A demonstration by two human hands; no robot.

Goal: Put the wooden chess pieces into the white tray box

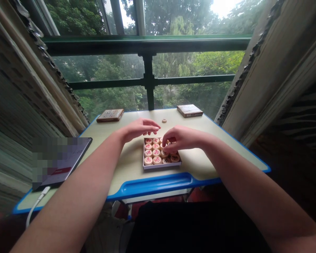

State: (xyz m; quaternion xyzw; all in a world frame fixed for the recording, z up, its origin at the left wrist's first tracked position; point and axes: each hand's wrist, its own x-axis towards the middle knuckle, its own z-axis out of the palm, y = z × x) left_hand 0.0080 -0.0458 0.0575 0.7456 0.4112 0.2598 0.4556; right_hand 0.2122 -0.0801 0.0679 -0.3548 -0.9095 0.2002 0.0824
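A shallow white box (162, 166) stands on the table, filled with rows of round wooden Chinese chess pieces (156, 153) bearing red or dark characters. Over its right part, my right hand (176, 137) is curled, thumb and fingertips closed around a Chinese chess piece (163, 147) at the box's middle; its fingers hide several pieces behind. My left hand (143, 127) hovers past the box's far left corner, fingers stretched out and holding nothing. Beyond both hands, a single loose chess piece (164, 120) lies on the tabletop.
The pale table (205, 158) has a blue rim with a pen groove (158, 182) at the near edge. Flat brown boxes lie at the far left (110, 115) and far right (189, 110). A tablet (65, 161) with a white cable (38, 201) leans at left. Curtains and a window surround the table.
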